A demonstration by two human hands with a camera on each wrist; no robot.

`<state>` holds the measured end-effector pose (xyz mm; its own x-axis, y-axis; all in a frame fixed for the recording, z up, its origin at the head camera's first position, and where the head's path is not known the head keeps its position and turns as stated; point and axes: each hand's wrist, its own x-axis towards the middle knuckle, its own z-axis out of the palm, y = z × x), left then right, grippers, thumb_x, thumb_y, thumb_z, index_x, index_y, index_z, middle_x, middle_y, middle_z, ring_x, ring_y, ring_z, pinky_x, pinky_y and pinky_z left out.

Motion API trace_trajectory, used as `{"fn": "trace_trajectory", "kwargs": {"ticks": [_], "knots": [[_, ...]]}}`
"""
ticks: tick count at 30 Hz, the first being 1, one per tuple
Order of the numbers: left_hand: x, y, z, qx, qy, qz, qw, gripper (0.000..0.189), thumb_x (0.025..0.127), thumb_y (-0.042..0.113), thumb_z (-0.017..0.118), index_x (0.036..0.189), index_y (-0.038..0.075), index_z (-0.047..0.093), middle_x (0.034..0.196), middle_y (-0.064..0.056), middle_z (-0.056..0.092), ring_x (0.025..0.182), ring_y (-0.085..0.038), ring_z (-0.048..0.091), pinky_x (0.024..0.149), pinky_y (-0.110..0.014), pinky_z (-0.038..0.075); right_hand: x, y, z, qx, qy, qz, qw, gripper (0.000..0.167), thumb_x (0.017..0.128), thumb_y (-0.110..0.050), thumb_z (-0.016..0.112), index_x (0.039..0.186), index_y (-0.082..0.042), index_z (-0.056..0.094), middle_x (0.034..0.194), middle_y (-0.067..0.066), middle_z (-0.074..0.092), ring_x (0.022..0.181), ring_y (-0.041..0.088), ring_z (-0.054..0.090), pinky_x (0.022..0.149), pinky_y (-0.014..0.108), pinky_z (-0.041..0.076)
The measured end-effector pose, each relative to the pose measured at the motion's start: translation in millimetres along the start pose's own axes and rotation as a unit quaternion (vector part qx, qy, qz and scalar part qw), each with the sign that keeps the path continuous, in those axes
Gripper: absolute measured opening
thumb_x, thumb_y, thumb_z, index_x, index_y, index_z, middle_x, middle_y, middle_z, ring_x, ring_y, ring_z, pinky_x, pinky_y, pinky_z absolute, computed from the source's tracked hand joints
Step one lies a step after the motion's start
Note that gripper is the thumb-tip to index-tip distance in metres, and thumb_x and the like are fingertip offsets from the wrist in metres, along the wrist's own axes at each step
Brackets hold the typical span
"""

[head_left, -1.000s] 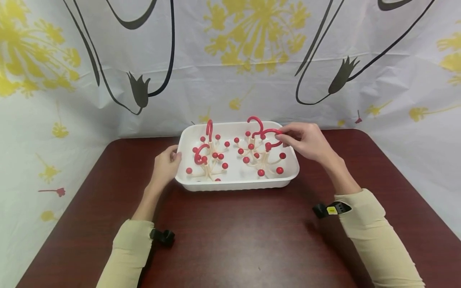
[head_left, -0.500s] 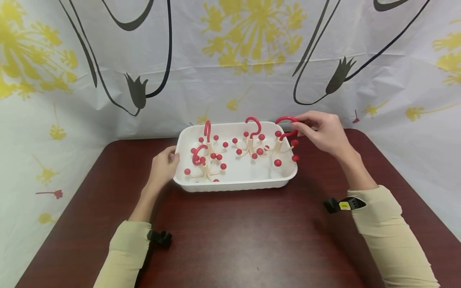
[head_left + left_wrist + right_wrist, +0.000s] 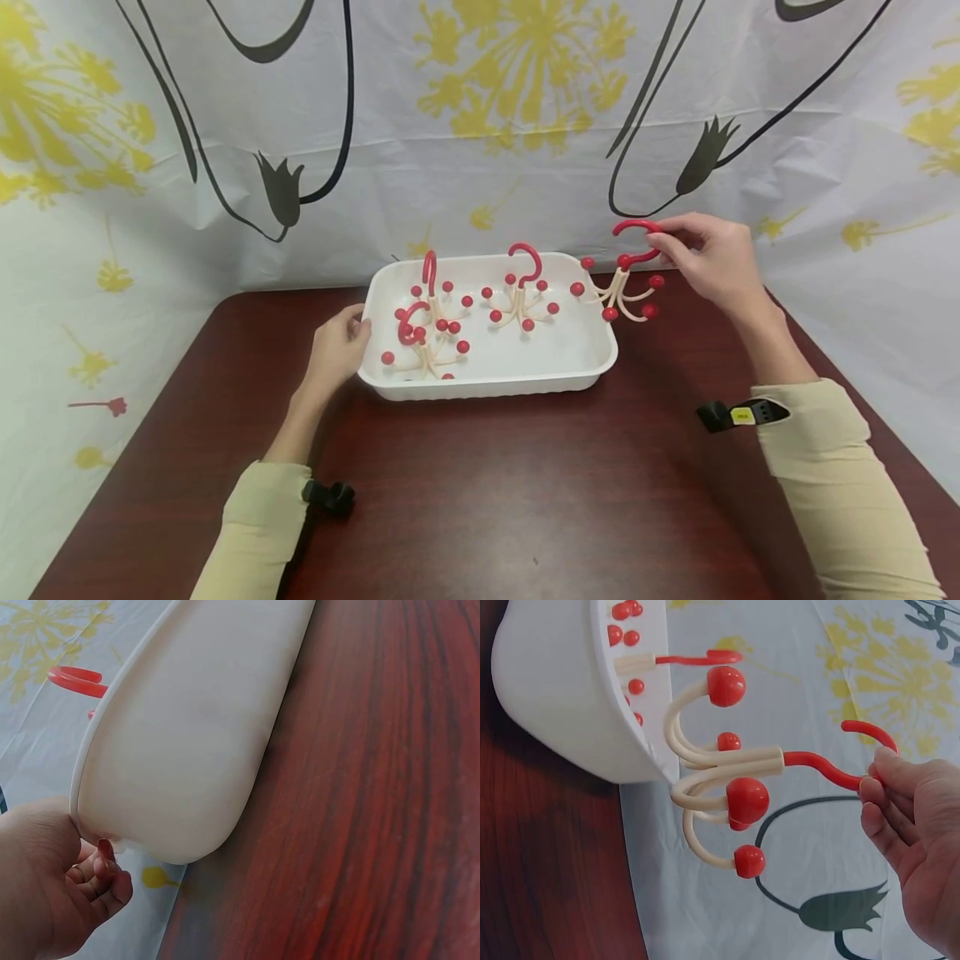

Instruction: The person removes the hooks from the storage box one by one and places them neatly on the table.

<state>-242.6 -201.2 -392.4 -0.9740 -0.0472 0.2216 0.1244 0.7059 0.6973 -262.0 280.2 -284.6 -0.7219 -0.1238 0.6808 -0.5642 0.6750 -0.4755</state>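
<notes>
My right hand [image 3: 708, 254] pinches the red hook of a hanger [image 3: 619, 283] with several cream prongs tipped with red balls. It hangs upright over the right end of a white tray [image 3: 487, 390]; the right wrist view shows the thumb and fingers on the hook's curve. My left hand [image 3: 337, 346] grips the tray's left rim, fingers curled beneath it in the left wrist view. Inside the tray stand three similar hangers: one in the middle [image 3: 521, 304], one at the back left [image 3: 431, 287] and one at the front left [image 3: 426, 358], which partly overlap.
The tray stands near the back of a dark red wooden table [image 3: 510, 483]. Behind it hangs a pale cloth [image 3: 390, 200] printed with yellow and dark flowers. Each forearm wears a black strap, such as the right strap [image 3: 768, 410].
My right hand has lifted the hanger and carried it rightward, from inside the tray to over its right end. My left hand stays on the rim.
</notes>
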Motion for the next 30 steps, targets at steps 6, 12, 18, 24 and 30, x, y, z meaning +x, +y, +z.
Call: {"fn": "trace_trajectory", "kwargs": {"ticks": [6,12,18,24,30], "knots": [[-1.3,0.8,-1.5,0.000,-0.003,-0.001,1.0000,0.043,0.104,0.016,0.050,0.141,-0.006,0.052,0.104,-0.025,0.063,0.093,-0.036,0.059,0.083,-0.046,0.051,2.4,13.6,-6.6,-0.032,0.025,0.011,0.9991,0.017,0.087,-0.004,0.079,0.101,0.004,0.077,0.080,0.022,0.071,0.058,-0.017,0.052,0.054,0.007,0.037],[-1.8,1.3,-2.2,-0.003,-0.002,0.007,1.0000,0.043,0.104,0.016,0.050,0.140,-0.007,0.052,0.103,-0.026,0.063,0.092,-0.037,0.060,0.083,-0.047,0.051,1.3,28.2,-10.1,-0.055,0.028,0.051,0.9968,0.020,0.089,-0.008,0.077,0.104,0.006,0.076,0.084,0.025,0.072,0.058,-0.022,0.050,0.051,0.008,0.036],[-0.6,-0.2,-0.9,-0.002,-0.001,0.007,1.0000,0.043,0.104,0.015,0.050,0.140,-0.007,0.052,0.101,-0.025,0.063,0.091,-0.036,0.060,0.081,-0.046,0.050,-2.9,43.2,-8.8,-0.080,0.004,0.099,0.9918,0.026,0.093,-0.014,0.073,0.108,0.007,0.074,0.091,0.029,0.072,0.057,-0.026,0.047,0.049,0.010,0.035],[-0.8,-1.5,-0.7,-0.003,-0.002,-0.001,1.0000,0.043,0.104,0.015,0.049,0.142,-0.006,0.051,0.104,-0.026,0.063,0.091,-0.035,0.060,0.081,-0.045,0.051,-5.2,58.5,-0.4,-0.076,-0.027,0.115,0.9901,0.025,0.095,-0.014,0.071,0.107,0.009,0.073,0.090,0.029,0.072,0.054,-0.024,0.049,0.049,0.008,0.038],[-2.7,-2.4,1.2,-0.017,0.005,-0.003,0.9998,0.043,0.105,0.017,0.049,0.142,-0.005,0.051,0.104,-0.025,0.063,0.089,-0.035,0.061,0.078,-0.043,0.053,-5.4,69.8,9.4,-0.066,-0.042,0.126,0.9890,0.027,0.095,-0.014,0.070,0.105,0.011,0.072,0.087,0.029,0.072,0.052,-0.019,0.052,0.049,0.007,0.040]]}}
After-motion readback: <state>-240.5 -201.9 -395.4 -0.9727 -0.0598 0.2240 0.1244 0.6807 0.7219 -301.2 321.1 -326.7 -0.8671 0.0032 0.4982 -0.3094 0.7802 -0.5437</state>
